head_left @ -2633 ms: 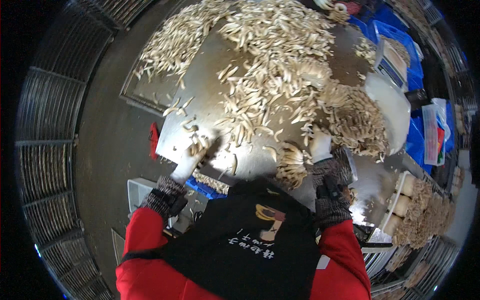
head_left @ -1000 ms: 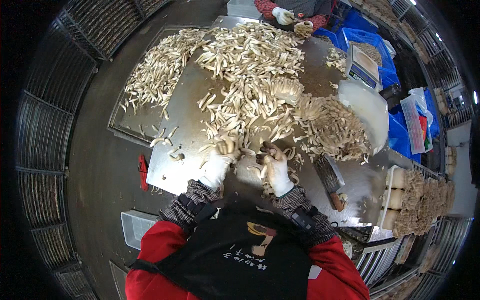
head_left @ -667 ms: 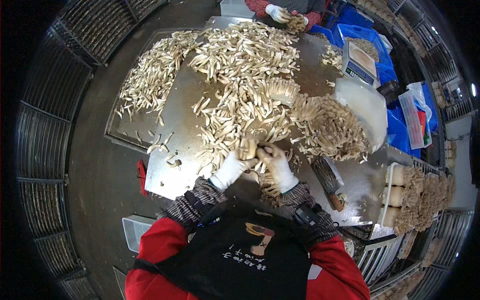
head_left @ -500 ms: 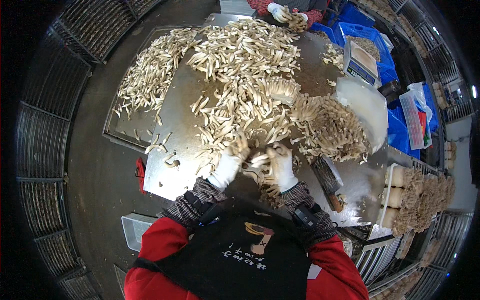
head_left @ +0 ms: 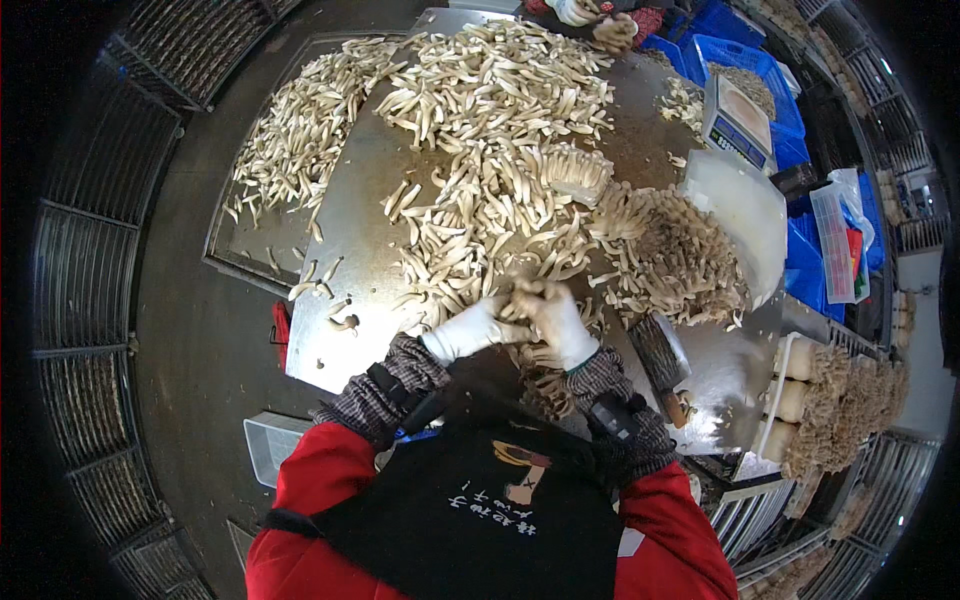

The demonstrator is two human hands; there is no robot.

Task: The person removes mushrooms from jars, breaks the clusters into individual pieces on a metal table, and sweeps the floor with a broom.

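Over the near edge of the metal table, my left hand point(head_left: 476, 330) and my right hand point(head_left: 556, 322) meet, both in white gloves with stained fingertips. Their fingers are curled toward each other and partly blurred; what lies between them is hard to make out. Just beyond spreads a long heap of loose pale mushrooms point(head_left: 490, 200). Under my right wrist sits a bunch of brownish mushrooms point(head_left: 546, 388), partly covered. A large clump of mushrooms point(head_left: 675, 255) lies to the right. Beside my right hand rests a cleaver point(head_left: 656, 352) with a wooden handle.
More mushrooms fill a low tray point(head_left: 290, 160) at left. A white sheet point(head_left: 745, 225), a scale point(head_left: 738, 120) and blue crates point(head_left: 745, 62) stand at right. Mushroom-topped bottles point(head_left: 792, 400) line the right edge. Another person's gloved hands point(head_left: 592, 20) work at the far end.
My hands have come together from apart, the left moving right and turning inward. The view has shifted slightly. The other person's hands remain at the far end.
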